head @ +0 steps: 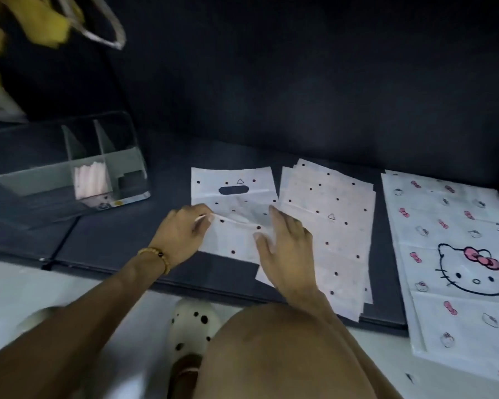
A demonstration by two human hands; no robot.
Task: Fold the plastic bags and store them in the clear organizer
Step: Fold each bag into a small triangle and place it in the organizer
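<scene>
A big dark mat (pixel 121 240) lies flat on the floor, w/ a dark wall behind it. Everything for the job sits on this mat.

At the far right is a pile of white cat bags (pixel 444 226). They have pink bows & a big cat face drawn in black. The pile hangs off the near edge of the mat.

Next to it, toward the middle, is a pile of dotted bags (pixel 329 226), white w/ small black dots, stacked a bit messy.

At the left is the clear organizer (pixel 64 168). It has see-thru walls that split it into slots. One middle slot holds some folded bags (pixel 92 180), standing up, pale pink-white. The other slots look bare, but it's blurry.

In the middle is one dotted bag (pixel 234 197), flat on the mat, just left of the dotted pile. Its cut-out handle hole is at the far end. Its near part is lifted & partly folded over.

The left hand (pixel 182 234) pinches the bag's left edge betw. thumb & fingers, so its grip is narrow & holding the bag. It wears a bead bracelet (pixel 156 256) on the wrist.

The right hand (pixel 285 249) has fingers spread wide & lies flat on the bag's right side, pressing it down.

Near the bottom is a bare knee & a white shoe (pixel 193 323) w/ black dots.
</scene>
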